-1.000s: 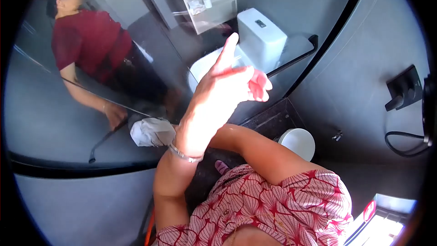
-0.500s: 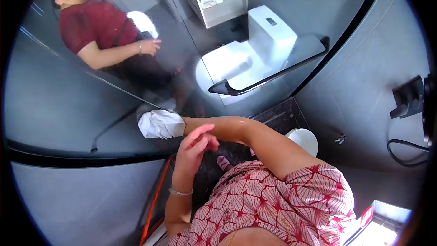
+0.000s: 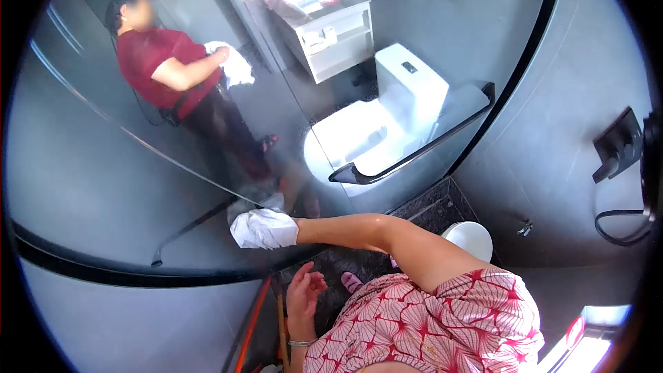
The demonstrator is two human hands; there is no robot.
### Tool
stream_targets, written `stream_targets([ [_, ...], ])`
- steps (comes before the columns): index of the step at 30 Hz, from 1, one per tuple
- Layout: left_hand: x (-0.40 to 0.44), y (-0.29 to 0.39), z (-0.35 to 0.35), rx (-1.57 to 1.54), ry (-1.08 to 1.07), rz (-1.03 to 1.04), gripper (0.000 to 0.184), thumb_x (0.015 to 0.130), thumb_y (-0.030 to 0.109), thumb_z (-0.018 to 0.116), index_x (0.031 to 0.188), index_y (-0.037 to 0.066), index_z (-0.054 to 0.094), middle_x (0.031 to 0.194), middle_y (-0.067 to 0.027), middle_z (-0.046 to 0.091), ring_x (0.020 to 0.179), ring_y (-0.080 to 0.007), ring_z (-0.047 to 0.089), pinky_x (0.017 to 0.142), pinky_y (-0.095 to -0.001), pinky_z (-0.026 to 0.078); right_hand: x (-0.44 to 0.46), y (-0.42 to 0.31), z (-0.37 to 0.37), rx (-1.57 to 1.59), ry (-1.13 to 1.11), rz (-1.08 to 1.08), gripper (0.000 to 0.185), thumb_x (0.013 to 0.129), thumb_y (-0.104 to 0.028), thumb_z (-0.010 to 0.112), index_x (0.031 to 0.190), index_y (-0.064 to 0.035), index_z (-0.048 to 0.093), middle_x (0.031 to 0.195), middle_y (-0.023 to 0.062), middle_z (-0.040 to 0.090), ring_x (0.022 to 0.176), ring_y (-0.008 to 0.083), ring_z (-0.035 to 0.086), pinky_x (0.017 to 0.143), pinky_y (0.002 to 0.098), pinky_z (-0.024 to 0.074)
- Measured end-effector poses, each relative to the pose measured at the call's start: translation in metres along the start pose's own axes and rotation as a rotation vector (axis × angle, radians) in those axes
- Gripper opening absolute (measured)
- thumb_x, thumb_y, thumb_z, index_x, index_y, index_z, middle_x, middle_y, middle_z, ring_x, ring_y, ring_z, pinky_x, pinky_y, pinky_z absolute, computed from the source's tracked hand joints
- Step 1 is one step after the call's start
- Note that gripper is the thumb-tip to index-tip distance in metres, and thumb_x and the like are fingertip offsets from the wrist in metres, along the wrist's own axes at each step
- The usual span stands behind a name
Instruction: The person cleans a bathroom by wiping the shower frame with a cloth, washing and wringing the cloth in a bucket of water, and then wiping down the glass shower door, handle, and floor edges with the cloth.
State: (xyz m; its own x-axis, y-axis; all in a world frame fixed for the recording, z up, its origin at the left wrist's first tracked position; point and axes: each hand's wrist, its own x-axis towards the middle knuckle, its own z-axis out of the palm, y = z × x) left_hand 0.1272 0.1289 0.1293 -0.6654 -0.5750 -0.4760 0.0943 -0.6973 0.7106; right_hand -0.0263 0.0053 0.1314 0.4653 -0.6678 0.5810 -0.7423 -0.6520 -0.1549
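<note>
- Right hand [image 3: 299, 229]: covered by a crumpled white cloth [image 3: 259, 229]; the fingers are hidden, so whether they are spread or pressed together cannot be told.
- White cloth: located at the end of the extended right arm, against the large clear glass panel [image 3: 290, 148], near its lower edge.
- Left hand [image 3: 304, 293]: held low, near the person's body, below the cloth and apart from it; fingers loosely bent and partly spread. A silver-coloured bracelet [image 3: 301, 342] encircles the wrist.
- Beside the left forearm: a thin orange-red pole [image 3: 253, 323], slanting.
- Beyond the right forearm: a round white bucket [image 3: 469, 240], standing near the grey wall [image 3: 545, 152].
- On the glass: a long black curved handle [image 3: 423, 146].
- Behind the glass: a white ceramic toilet [image 3: 412, 90] and a white open-fronted cabinet [image 3: 338, 38].
- Also behind the glass: another person in a dark red shirt [image 3: 162, 62], holding a white cloth piece [image 3: 238, 68].
- Far right: a black wall-mounted fixture [image 3: 618, 144].
</note>
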Motion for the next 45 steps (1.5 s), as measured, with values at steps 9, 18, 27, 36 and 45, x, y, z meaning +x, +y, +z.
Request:
stream_targets([
  [9,0.011,0.014,-0.012,-0.029,0.077,-0.035,0.028,0.088,0.015,0.045,0.112,0.003,0.046,0.084,-0.011,0.059,0.072,-0.0205,0.058,0.065,-0.0345,0.049,-0.026,0.006,0.033,0.014,-0.075,-0.006,0.029,0.074,-0.026,0.056,0.096,-0.007,0.057,0.082,0.0084,0.06,0.073,0.025,0.058,0.064,0.0357,0.0464],
  [18,0.015,0.022,-0.038,-0.044,0.142,0.003,0.028,0.088,0.015,0.045,0.113,0.003,0.046,0.082,-0.011,0.06,0.069,-0.021,0.058,0.063,-0.0345,0.05,-0.086,0.033,0.083,0.009,-0.136,-0.005,0.028,0.074,-0.026,0.056,0.095,-0.0075,0.058,0.081,0.0079,0.061,0.073,0.0248,0.059,0.065,0.035,0.0464],
  [27,0.026,0.002,-0.05,-0.08,0.126,-0.016,0.029,0.086,0.014,0.047,0.113,0.004,0.047,0.083,-0.0102,0.06,0.07,-0.0201,0.058,0.063,-0.0346,0.05,-0.132,0.043,0.116,0.033,0.128,-0.068,0.028,0.074,-0.026,0.057,0.095,-0.008,0.058,0.079,0.0074,0.061,0.072,0.0246,0.059,0.065,0.0342,0.0465],
  [36,0.056,0.046,-0.023,0.254,0.247,0.282,0.028,0.086,0.008,0.046,0.114,0.003,0.046,0.088,-0.0083,0.057,0.073,-0.0131,0.054,0.066,-0.0249,0.045,-0.139,-0.026,0.013,1.039,-0.248,0.922,0.029,0.076,-0.014,0.053,0.102,-0.0022,0.056,0.087,0.0072,0.06,0.083,0.0172,0.054,0.075,0.0304,0.0423],
  [45,0.078,0.078,0.02,0.91,0.191,0.903,0.039,0.082,-0.001,0.047,0.121,0.003,0.042,0.113,-0.0081,0.047,0.096,-0.0142,0.047,0.083,-0.0239,0.038,-0.265,0.008,-0.04,2.099,0.838,1.162,0.031,0.078,-0.026,0.058,0.098,-0.0023,0.053,0.089,0.0105,0.059,0.076,0.0228,0.059,0.073,0.0373,0.0501],
])
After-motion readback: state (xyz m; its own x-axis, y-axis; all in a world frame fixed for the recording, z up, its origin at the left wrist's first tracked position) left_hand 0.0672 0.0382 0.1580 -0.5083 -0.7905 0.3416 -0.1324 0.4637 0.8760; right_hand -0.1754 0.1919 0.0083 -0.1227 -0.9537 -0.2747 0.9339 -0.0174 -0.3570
